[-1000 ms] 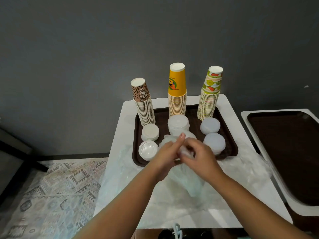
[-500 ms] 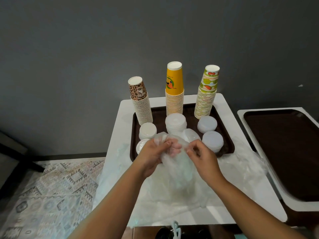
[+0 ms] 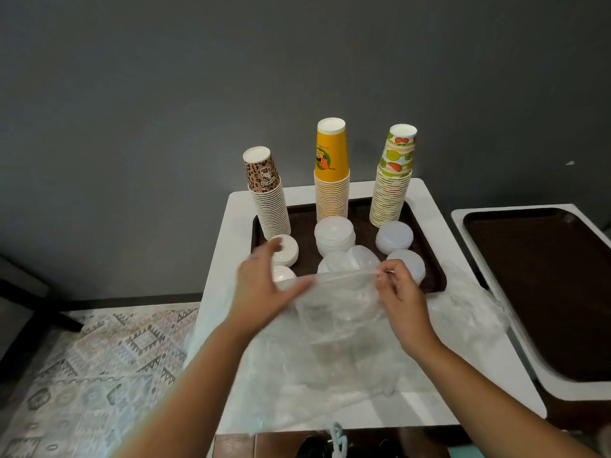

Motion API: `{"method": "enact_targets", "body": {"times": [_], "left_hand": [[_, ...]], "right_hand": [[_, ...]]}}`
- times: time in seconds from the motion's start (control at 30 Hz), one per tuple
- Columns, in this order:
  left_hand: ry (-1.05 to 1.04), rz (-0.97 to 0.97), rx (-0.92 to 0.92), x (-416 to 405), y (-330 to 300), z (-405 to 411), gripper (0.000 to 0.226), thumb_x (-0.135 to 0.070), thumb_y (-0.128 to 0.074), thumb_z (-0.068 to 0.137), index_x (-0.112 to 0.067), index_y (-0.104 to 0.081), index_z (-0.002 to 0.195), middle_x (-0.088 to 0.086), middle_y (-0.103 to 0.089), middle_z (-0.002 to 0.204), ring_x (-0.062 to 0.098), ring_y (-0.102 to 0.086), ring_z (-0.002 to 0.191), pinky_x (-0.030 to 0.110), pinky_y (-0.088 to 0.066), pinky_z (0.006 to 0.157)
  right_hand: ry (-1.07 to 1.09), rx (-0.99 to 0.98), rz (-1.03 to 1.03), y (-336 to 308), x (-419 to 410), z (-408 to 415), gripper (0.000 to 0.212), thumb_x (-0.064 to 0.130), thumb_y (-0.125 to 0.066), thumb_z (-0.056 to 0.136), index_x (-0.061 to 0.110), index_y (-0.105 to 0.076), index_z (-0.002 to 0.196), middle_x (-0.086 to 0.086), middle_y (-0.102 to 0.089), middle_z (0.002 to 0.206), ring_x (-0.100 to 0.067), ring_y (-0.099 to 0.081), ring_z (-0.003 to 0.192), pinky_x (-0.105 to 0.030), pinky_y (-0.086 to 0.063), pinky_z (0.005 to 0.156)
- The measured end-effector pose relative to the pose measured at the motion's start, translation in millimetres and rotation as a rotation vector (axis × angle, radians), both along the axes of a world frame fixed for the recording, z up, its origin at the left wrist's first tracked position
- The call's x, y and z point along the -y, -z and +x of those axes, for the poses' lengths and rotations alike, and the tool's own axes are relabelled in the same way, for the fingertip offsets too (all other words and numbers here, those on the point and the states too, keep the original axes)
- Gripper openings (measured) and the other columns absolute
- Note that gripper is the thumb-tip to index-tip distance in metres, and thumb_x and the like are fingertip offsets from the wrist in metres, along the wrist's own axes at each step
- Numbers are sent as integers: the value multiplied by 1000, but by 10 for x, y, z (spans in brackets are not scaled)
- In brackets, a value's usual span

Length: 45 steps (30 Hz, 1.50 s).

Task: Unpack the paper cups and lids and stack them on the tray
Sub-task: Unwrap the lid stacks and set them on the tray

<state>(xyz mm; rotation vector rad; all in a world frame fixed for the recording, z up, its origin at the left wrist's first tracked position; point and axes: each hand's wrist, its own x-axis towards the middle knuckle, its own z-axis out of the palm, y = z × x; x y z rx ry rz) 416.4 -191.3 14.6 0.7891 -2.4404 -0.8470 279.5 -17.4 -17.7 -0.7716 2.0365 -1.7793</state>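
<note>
- Thin clear plastic bag (image 3: 337,302) of translucent plastic lids lies on the white bench (image 3: 426,200), at 6 o'clock of the dark brown rectangular tray (image 3: 433,279), its mouth at the tray's near rim.
- Right hand (image 3: 401,294) pinches the bag's stretched mouth edge; left hand (image 3: 264,289) has fingers spread, thumb against the film — a firm grip cannot be told.
- Handling, as judged: film limp, slick, tears easily; lids light, springy, apt to slide apart.
- Best hold — the lid column from the sides, not the film.
- On the tray already: three inverted paper-cup stacks, leopard-print (image 3: 267,193), yellow (image 3: 331,170), fruit-print (image 3: 393,180), at 12 o'clock; short white lid piles (image 3: 334,233) nearer.
</note>
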Motion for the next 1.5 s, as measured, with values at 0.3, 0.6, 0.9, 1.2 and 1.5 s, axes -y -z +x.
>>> {"method": "enact_targets", "body": {"times": [0.3, 0.6, 0.9, 1.2, 1.5], "left_hand": [[254, -318, 225, -587, 684, -292, 48, -17, -75, 63, -19, -63, 110, -2, -66, 70, 18, -65, 64, 38, -49, 87], [224, -694, 539, -272, 1098, 125, 54, -12, -80, 39, -24, -71, 91, 2, -59, 74, 19, -55, 57, 33, -39, 69], [359, -664, 409, -503, 1209, 99, 78, -48, -42, 81, -4, -33, 145, 14, -34, 151, 29, -29, 140, 49, -20, 108], [464, -487, 571, -460, 1545, 199, 65, -51, -15, 100, -11, -26, 149, 7, -19, 158, 19, -18, 144, 37, -12, 112], [436, -460, 551, -246, 1590, 391, 59, -47, -14, 101, -16, -20, 151, 5, -23, 156, 17, -16, 144, 33, -13, 113]], "right_hand": [[-96, -87, 62, 86, 56, 61, 15, 10, -50, 96, 23, -50, 89, 3, -58, 76, -2, -55, 69, -14, -45, 63], [78, -178, 394, 678, -397, -191, 16, 11, -49, 96, 19, -55, 84, -1, -56, 73, -18, -53, 68, -16, -39, 58], [-160, -982, 595, 763, -358, 56, 52, 38, -38, 92, 22, -40, 141, -2, -33, 150, -20, -28, 138, -44, -15, 111], [-356, -830, 1022, 1255, -435, 103, 61, 52, -9, 99, 21, -28, 148, 4, -31, 153, -10, -6, 145, -35, -2, 112], [-299, -649, 1069, 1246, -663, -155, 70, 58, -6, 97, 15, -23, 150, 1, -27, 155, -9, -15, 142, -18, 1, 113]]}}
